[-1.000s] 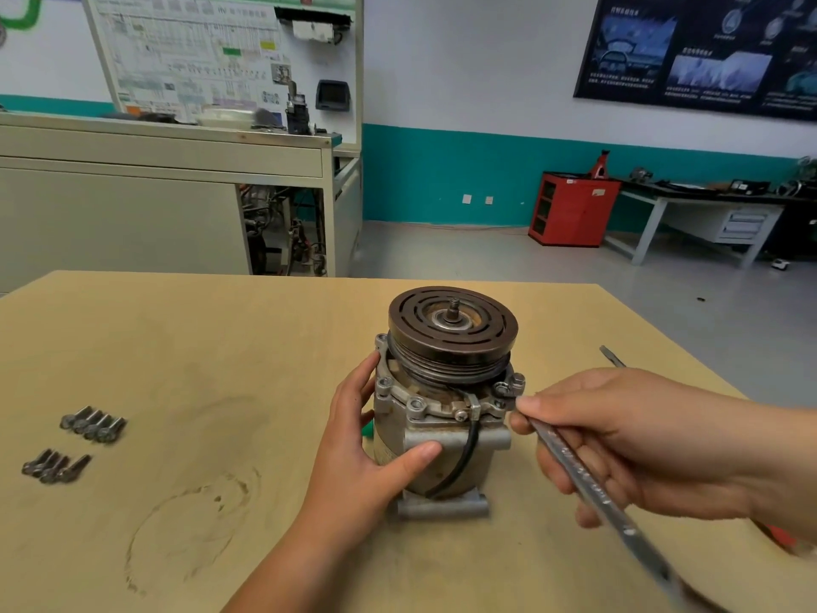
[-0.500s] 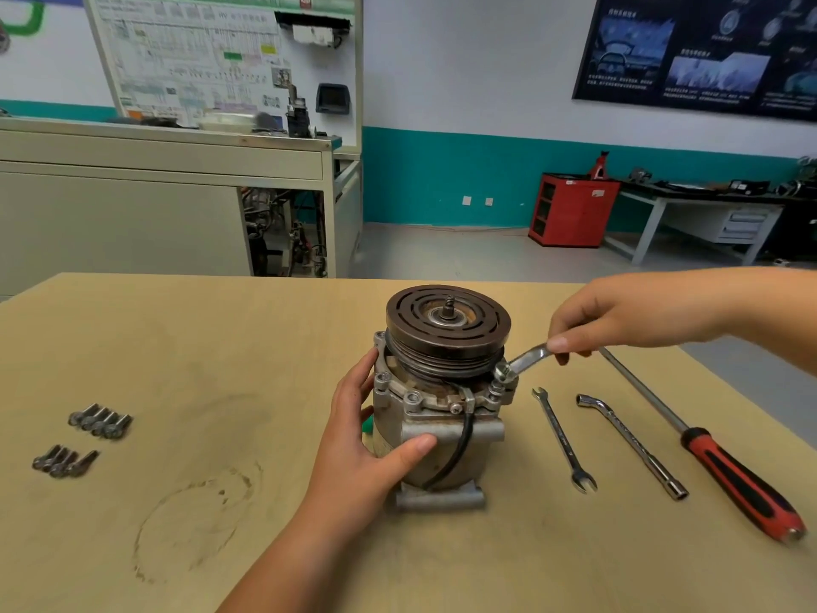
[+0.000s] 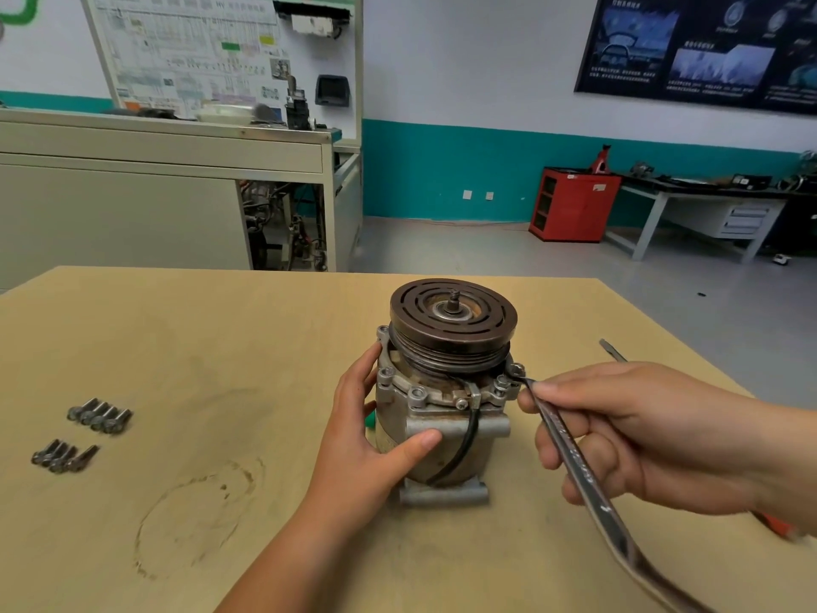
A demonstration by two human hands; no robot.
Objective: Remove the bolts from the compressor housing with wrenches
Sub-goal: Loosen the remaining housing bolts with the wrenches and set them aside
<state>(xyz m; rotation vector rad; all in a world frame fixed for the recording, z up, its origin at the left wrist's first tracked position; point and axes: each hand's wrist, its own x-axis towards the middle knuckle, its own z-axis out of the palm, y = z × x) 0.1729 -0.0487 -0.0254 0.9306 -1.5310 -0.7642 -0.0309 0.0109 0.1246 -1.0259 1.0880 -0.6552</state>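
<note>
In the head view, a grey metal compressor housing stands upright on the pale wooden table, near the middle and a bit to the right. A dark round pulley wheel sits on top of it. A black cable runs down its near side.

The left hand holds the housing from the left. Its thumb lies across the near side and its fingers wrap round the far left side.

The right hand has its fingers curled tight round a long flat silver wrench. The far end of the wrench sits on a silver bolt at the right edge of the housing's top ring. The near end of the wrench points toward the near right corner and looks blurry. More bolts sit in the same ring, toward the left.

Far to the left on the table lie two little groups of loose silver bolts, one group nearer than the other. A brown ring stain marks the table near them.

Behind the right hand, a thin metal screwdriver tip pokes out.
</note>
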